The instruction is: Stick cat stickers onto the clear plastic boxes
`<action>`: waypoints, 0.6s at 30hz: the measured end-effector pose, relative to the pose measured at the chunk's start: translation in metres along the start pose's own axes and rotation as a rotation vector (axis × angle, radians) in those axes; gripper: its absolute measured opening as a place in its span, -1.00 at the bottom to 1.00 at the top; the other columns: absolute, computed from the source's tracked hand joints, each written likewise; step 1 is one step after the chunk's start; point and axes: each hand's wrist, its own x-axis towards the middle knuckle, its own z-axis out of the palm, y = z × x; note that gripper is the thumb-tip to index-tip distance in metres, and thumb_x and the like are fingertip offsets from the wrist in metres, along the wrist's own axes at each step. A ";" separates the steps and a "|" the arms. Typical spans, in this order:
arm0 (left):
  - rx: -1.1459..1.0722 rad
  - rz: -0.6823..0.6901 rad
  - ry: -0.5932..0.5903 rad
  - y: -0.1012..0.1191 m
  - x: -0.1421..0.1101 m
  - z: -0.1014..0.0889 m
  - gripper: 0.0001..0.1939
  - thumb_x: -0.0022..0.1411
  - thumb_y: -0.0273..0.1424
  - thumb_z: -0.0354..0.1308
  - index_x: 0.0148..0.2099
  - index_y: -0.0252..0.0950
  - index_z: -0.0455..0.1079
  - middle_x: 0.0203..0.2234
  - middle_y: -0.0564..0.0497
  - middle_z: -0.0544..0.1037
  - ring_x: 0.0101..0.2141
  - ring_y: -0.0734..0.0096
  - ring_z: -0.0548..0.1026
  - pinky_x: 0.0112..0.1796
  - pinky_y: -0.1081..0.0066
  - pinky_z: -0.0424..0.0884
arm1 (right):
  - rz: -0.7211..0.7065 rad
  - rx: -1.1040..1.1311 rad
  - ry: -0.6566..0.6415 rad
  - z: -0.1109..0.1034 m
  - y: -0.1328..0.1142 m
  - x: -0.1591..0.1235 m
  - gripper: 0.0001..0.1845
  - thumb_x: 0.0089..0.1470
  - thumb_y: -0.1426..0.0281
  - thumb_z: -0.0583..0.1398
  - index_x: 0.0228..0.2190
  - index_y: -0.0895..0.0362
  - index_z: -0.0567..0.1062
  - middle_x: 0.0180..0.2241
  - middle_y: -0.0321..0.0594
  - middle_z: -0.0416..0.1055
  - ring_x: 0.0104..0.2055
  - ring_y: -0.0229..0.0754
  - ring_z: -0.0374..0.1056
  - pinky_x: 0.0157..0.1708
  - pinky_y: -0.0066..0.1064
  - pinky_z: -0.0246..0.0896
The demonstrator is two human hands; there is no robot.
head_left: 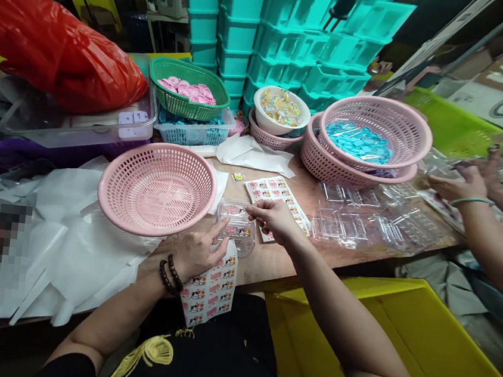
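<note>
A clear plastic clamshell box (245,246) lies on the table in front of me, with pink and cat-pattern stickers showing on it. My left hand (197,252) rests at its left side, index finger and thumb reaching onto the plastic. From under that hand a sheet of cat stickers (216,287) hangs over the table's front edge, held by the hand. At the box's upper right, my right hand (278,218) is closed in a pinch; what sits between its fingertips is too small to tell. Just behind it lies a stack of sticker sheets (284,192).
A pink basket (109,197) stands at left beside white backing paper (75,242). Behind are a green basket (188,110) of pink pieces, a white bowl (280,128) and stacked pink baskets (404,141). Clear boxes (351,223) lie right, near a co-worker's hands (472,182).
</note>
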 end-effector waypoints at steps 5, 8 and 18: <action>0.053 -0.028 -0.032 0.000 0.002 0.001 -0.41 0.33 -0.22 0.01 0.36 -0.26 0.21 -0.58 0.06 0.46 -0.52 0.35 0.45 -0.35 0.41 0.38 | 0.002 0.000 0.002 0.000 0.001 0.001 -0.66 -0.29 0.27 0.44 -0.64 0.16 0.41 -0.66 -0.31 0.41 -0.71 -0.45 0.01 -0.77 -0.55 -0.17; 0.071 -0.057 -0.075 0.002 0.004 0.000 -0.40 0.33 -0.19 0.02 0.36 -0.25 0.20 -0.61 0.08 0.44 -0.54 0.34 0.45 -0.37 0.42 0.36 | -0.007 -0.013 0.003 -0.001 0.001 0.003 -0.66 -0.28 0.26 0.43 -0.63 0.16 0.42 -0.66 -0.31 0.41 -0.71 -0.44 0.02 -0.77 -0.54 -0.17; 0.215 -0.098 -0.125 0.009 0.011 -0.001 -0.31 0.31 -0.04 0.05 0.38 -0.23 0.14 -0.60 0.06 0.46 -0.52 0.29 0.48 -0.39 0.43 0.31 | -0.120 -0.275 0.054 0.002 0.002 0.004 -0.66 -0.17 0.20 0.41 -0.62 0.16 0.45 -0.64 -0.29 0.41 -0.66 -0.37 0.11 -0.64 -0.46 -0.02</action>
